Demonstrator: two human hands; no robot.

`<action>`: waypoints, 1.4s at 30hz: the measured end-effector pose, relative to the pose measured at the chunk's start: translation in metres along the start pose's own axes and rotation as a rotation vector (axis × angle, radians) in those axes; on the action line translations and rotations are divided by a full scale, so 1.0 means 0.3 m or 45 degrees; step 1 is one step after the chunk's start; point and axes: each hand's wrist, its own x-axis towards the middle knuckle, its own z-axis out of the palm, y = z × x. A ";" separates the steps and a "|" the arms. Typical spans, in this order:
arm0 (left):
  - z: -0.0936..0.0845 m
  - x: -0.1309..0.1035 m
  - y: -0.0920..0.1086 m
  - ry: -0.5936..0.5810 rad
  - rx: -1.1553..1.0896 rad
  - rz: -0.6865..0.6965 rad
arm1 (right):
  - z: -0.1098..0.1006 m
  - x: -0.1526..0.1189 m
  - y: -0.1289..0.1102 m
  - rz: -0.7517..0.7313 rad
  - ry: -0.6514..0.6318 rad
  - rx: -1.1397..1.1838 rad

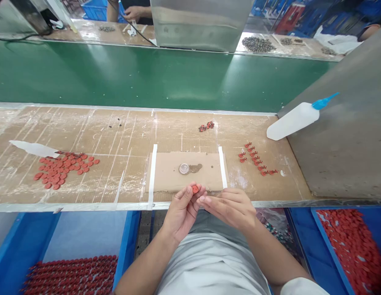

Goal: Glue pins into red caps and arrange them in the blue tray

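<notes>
Pinching a red disc [195, 189] in closed fingers, the left hand [183, 208] is at the bench [132, 135] near edge; the right hand [233, 208] lies alongside, its hold unclear. Stemmed pieces [255, 158] at right seem done; loose discs [60, 169] at left remain.

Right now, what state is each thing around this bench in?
Left hand: pinching a red piece
Right hand: extended beside the left hand; grip unclear
Cardboard sheet: flat, white strips across its ends
Round object: on the sheet, beside a dark stain
White bottle: blue nozzle fitted
Red discs: loosely piled
Left blue bin: red pieces in rows
Right blue bin: jumbled red pieces
</notes>
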 end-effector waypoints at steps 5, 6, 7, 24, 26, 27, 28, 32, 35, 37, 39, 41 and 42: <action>-0.007 0.006 0.004 -0.018 0.021 0.020 | 0.036 0.005 0.000 0.105 0.199 -0.122; -0.008 0.008 0.003 -0.017 0.027 0.030 | 0.041 0.005 0.004 0.100 0.155 -0.119; -0.010 0.010 0.001 -0.016 0.039 0.043 | 0.045 0.004 0.007 0.098 0.108 -0.119; -0.018 0.009 0.003 -0.113 0.031 0.073 | 0.038 -0.008 -0.007 -0.005 0.108 -0.208; -0.018 0.009 0.003 -0.110 0.066 0.107 | 0.046 -0.009 -0.003 0.016 0.070 -0.242; -0.017 0.009 0.003 -0.106 0.088 0.128 | 0.050 -0.006 -0.002 0.018 0.033 -0.251; -0.016 0.009 0.002 -0.102 0.110 0.147 | 0.053 -0.001 -0.001 0.011 -0.001 -0.258; -0.007 0.013 0.000 -0.068 0.126 0.176 | 0.061 0.026 -0.004 -0.057 -0.011 -0.275; -0.006 0.018 0.000 -0.041 0.083 0.180 | 0.068 0.032 -0.006 -0.068 0.038 -0.275; -0.012 0.021 0.002 -0.030 0.064 0.174 | 0.072 0.026 -0.006 -0.061 0.059 -0.254; -0.020 0.024 0.008 -0.009 0.057 0.167 | 0.077 0.016 -0.005 -0.044 0.061 -0.208; -0.030 0.028 0.021 0.015 0.055 0.180 | 0.081 0.007 0.003 0.000 0.064 -0.166; -0.035 0.030 0.029 0.028 0.054 0.195 | 0.083 0.005 0.012 0.037 0.077 -0.162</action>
